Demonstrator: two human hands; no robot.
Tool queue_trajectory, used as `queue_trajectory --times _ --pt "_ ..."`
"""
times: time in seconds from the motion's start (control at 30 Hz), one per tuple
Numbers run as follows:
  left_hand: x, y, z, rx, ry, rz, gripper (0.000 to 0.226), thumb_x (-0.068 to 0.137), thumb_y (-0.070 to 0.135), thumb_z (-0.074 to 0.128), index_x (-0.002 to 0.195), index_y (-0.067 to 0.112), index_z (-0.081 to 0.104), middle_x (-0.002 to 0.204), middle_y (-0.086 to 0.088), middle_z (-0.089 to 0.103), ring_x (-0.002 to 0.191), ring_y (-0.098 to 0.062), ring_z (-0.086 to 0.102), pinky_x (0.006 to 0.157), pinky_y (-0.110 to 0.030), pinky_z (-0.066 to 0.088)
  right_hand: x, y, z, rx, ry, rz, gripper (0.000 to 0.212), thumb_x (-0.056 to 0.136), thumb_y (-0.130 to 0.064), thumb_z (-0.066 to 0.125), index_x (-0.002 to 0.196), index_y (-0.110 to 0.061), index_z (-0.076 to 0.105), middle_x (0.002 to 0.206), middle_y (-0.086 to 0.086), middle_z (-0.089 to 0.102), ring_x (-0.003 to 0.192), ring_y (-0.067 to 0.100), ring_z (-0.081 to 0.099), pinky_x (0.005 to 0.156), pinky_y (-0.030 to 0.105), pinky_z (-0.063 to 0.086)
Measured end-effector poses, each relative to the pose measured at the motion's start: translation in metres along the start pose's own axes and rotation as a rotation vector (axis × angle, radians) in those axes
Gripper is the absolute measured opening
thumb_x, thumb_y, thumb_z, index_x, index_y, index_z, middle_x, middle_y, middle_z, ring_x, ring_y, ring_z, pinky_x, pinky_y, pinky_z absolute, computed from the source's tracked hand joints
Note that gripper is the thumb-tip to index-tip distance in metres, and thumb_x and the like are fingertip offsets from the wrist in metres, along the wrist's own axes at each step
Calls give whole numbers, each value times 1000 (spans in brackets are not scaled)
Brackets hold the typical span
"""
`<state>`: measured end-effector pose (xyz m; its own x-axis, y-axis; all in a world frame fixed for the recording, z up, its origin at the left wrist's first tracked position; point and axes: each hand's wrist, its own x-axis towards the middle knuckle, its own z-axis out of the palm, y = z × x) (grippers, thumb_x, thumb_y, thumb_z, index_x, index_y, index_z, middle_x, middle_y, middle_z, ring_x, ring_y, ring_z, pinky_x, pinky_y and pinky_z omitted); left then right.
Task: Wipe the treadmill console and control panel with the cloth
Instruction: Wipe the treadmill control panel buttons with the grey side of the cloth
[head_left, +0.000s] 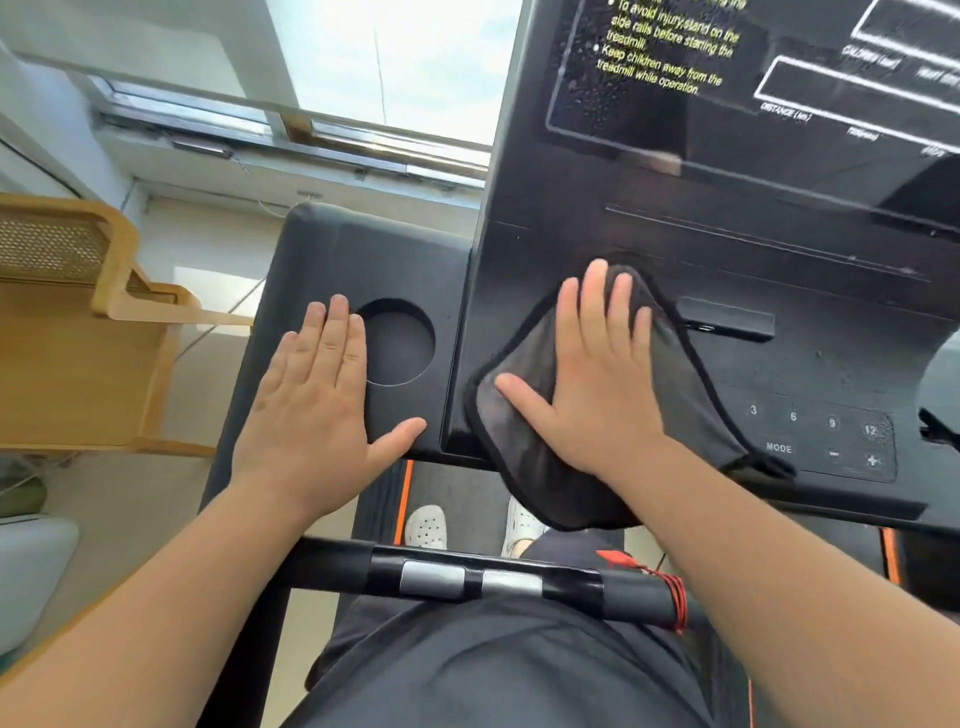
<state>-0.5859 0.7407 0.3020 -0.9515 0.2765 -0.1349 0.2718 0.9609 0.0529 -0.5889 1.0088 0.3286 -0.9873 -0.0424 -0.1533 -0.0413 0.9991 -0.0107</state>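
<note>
Right hand (597, 374): flat, fingers straight, pressing the cloth (524, 452) onto the control panel (779, 364).
Cloth: dark, on the panel's left part (near edge overhangs).
Left hand (317, 400): flat, fingers straight, beside the cup holder (397, 343).

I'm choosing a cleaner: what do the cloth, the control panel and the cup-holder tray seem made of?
Cloth: dark grey soft fabric, likely microfibre, matte nap, black stitched edging. Control panel: glossy black plastic by the look, reflective, printed keys. Cup-holder tray: matte black, probably plastic; no glare.
</note>
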Motion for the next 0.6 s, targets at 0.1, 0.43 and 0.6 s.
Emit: queue_trajectory --times 0.1,0.43,0.6 --pt "1 -2 -1 -19 -5 -1 111 83 79 29 159 5 1 170 -14 -2 157 -27 -3 127 -44 5 4 -50 3 19 -22 -151 100 92 -78 24 164 -12 4 173 10 -9 159 32 -11 127 56 -3" --pt "0 -1 -5 -46 25 -6 114 82 86 29 160 5 14 169 -13 11 157 -28 8 126 -44 10 -32 20 9 -21 -41 -25 105 87 -85 25 165 -16 9 174 7 -4 159 34 -6 125 63 5" --pt "0 -3 -6 -65 34 -4 112 82 86 28 160 7 13 169 -12 11 157 -26 8 126 -42 9 -17 -4 4 -24 -20 79 108 88 -85 20 164 -10 6 172 14 -5 158 41 -5 124 65 7"
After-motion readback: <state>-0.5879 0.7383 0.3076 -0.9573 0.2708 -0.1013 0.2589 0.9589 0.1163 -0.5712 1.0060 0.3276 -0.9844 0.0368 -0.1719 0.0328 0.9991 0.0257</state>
